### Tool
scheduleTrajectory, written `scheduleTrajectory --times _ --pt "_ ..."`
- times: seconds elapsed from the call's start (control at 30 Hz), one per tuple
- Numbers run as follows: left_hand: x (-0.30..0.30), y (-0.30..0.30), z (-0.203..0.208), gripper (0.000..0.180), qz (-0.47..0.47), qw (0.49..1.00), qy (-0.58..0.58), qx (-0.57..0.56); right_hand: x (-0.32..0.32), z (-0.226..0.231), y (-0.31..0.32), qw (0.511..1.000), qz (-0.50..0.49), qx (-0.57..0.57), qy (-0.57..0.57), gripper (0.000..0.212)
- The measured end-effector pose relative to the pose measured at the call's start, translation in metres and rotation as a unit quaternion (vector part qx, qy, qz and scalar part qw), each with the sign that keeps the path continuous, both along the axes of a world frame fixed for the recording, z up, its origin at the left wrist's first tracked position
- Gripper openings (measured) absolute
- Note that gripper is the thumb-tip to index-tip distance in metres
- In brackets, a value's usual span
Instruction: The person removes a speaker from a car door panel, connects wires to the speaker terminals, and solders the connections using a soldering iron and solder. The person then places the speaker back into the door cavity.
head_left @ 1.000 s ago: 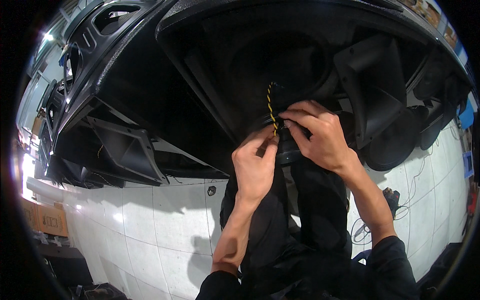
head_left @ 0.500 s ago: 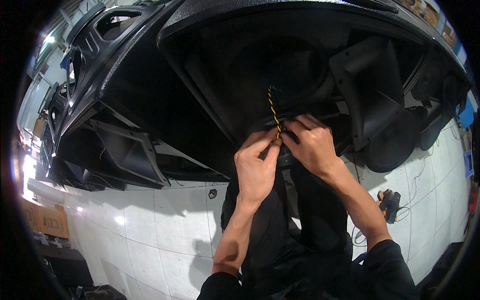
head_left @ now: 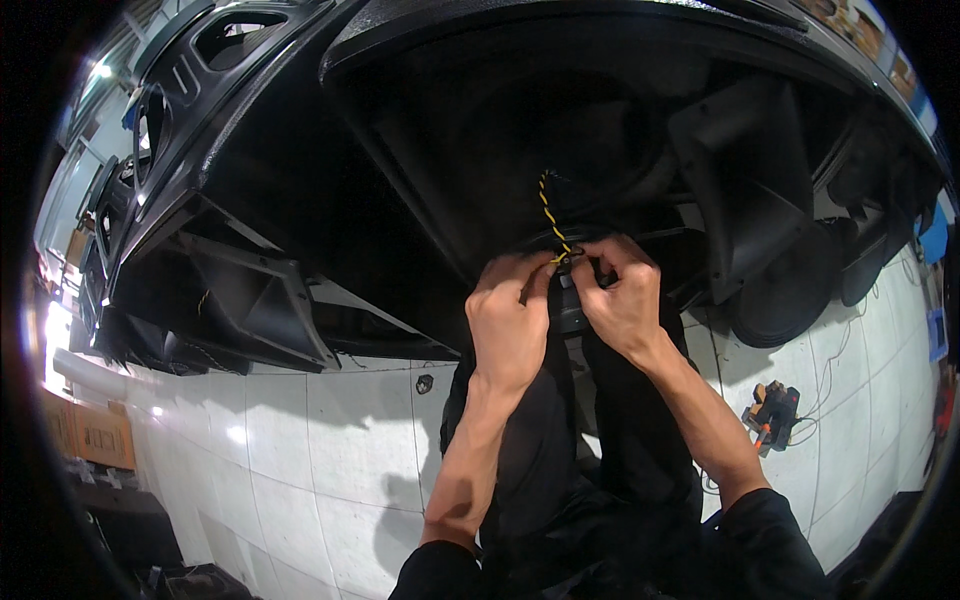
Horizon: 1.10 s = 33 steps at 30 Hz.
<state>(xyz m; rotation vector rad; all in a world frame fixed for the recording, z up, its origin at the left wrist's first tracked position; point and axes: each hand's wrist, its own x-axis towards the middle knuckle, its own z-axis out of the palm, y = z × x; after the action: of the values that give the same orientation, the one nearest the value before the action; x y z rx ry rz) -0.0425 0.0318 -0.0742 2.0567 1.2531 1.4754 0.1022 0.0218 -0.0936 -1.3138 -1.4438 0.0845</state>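
A twisted yellow-and-black wire (head_left: 550, 213) comes down out of a black speaker cabinet (head_left: 400, 120). Its lower end meets my fingertips, where the yellow strand bends toward my left hand (head_left: 508, 325). That hand is closed in a pinch on it. My right hand (head_left: 625, 300) pinches close beside, at what seems to be the dark strand, though the fingers partly hide it. Between and below my fingertips sits a dark, rounded part with a small shiny piece (head_left: 568, 315), above my legs; I cannot tell its kind.
A black horn (head_left: 745, 185) is at the cabinet's right, near a round speaker driver (head_left: 785, 290). Another horn (head_left: 265, 295) stands left. On the white tiled floor (head_left: 280, 430) lie a dark power tool (head_left: 772, 412) with cords and a small object (head_left: 425, 384). Cardboard boxes (head_left: 100, 435) stand far left.
My fingertips have drawn slightly apart, and the wire's lower end now bends toward my left hand. The small shiny piece below the fingers shows more clearly.
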Motion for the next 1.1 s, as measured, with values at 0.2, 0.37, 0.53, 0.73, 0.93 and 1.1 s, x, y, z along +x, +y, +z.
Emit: scheduleTrajectory --times 0.2,0.37,0.53,0.73,0.93,1.1 --pt "-0.001 0.000 0.002 0.012 0.037 0.997 -0.024 -0.060 0.000 0.004 -0.002 0.998 0.004 -0.056 0.034 0.011" --pt "-0.002 -0.003 0.002 0.015 0.025 0.995 -0.049 -0.080 0.000 0.005 -0.004 0.998 0.006 -0.047 0.032 0.012" --pt "0.003 -0.003 0.000 0.017 0.005 0.997 -0.066 -0.050 0.004 0.006 -0.010 0.993 -0.018 0.043 -0.110 0.020" --pt "0.004 0.000 -0.006 0.018 -0.020 0.999 -0.041 -0.006 0.007 0.033 -0.022 0.926 0.015 0.157 -0.344 0.029" --pt "0.003 0.001 0.000 0.016 -0.009 0.996 -0.070 -0.047 0.023 0.036 0.003 0.857 0.012 0.180 -0.482 0.026" --pt "0.000 0.000 -0.004 0.013 0.007 0.990 -0.093 -0.103 0.025 0.030 0.006 0.868 0.002 0.172 -0.466 0.031"
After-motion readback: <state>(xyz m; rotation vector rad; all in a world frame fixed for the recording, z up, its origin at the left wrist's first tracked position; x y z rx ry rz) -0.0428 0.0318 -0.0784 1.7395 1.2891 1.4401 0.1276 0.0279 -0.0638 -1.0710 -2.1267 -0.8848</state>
